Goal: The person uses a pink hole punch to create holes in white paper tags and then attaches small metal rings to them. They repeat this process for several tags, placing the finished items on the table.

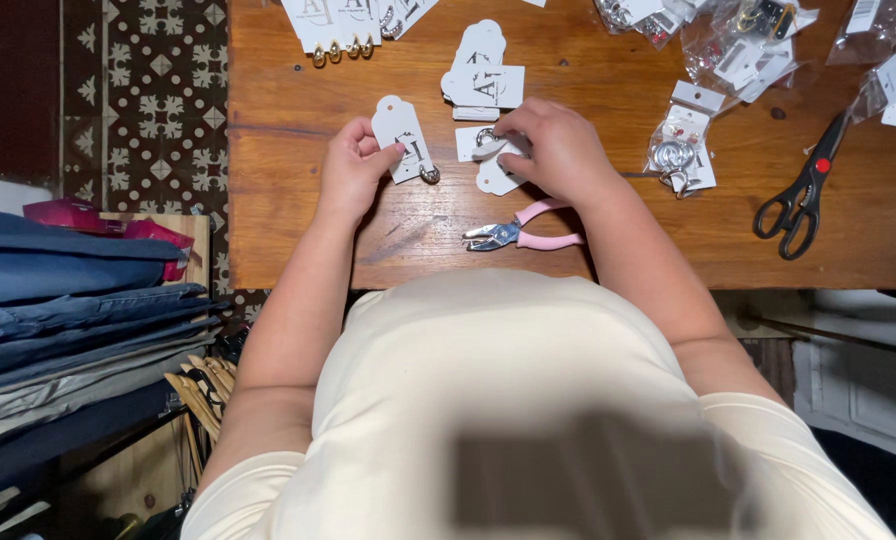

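Nearest your body, just below your right hand (558, 150), the pink-handled pliers (520, 236) lie flat on the wooden table (298, 220), their metal nose pointing toward your left side. Your left hand (353, 170) pinches a white card tag (400, 135) between thumb and fingers, holding it tilted, with a small silver earring (429, 175) hanging at the tag's lower corner. Your right hand is curled palm-down over a few loose white cards (488, 172); its fingertips press on them beside a silver ring-shaped piece (485, 137), though whether the fingers actually grip that piece cannot be told. To the right of that hand, a clear bag of silver earrings (680, 150) rests on the wood, and farther right lie black scissors (803, 190) with a red pivot. Just beyond your right hand sits a small stack of white cards (483, 80). Beyond your left hand, at the table's far edge, more cards carry gold earrings (340, 50).
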